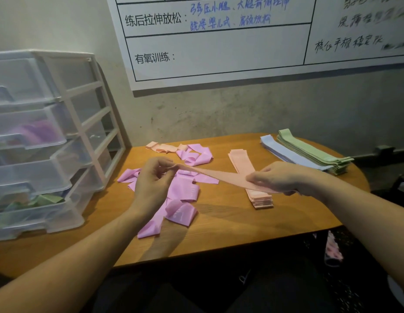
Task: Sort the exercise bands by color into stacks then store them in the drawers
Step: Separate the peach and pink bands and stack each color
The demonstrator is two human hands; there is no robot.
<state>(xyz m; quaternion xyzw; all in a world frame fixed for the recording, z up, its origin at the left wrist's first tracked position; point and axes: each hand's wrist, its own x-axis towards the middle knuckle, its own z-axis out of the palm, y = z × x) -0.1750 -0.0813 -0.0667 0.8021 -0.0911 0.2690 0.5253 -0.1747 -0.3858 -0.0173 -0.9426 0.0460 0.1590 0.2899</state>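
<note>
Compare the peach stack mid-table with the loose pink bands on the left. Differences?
1. The peach stack lies flat with its edges aligned; the loose pink bands are curled, folded and overlapping in a heap.
2. Peach stack is pale salmon; loose pink bands are lilac-pink.
3. Peach stack keeps a narrow strip footprint; loose pink bands spread widely, some near the table front edge.

Shared: both rest on the table, not yet in drawers.

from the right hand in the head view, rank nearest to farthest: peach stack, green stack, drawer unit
1. peach stack, directly under and beside the right hand, table centre.
2. green stack, behind it at the table's far right.
3. drawer unit, far across at the table's left end.
</note>
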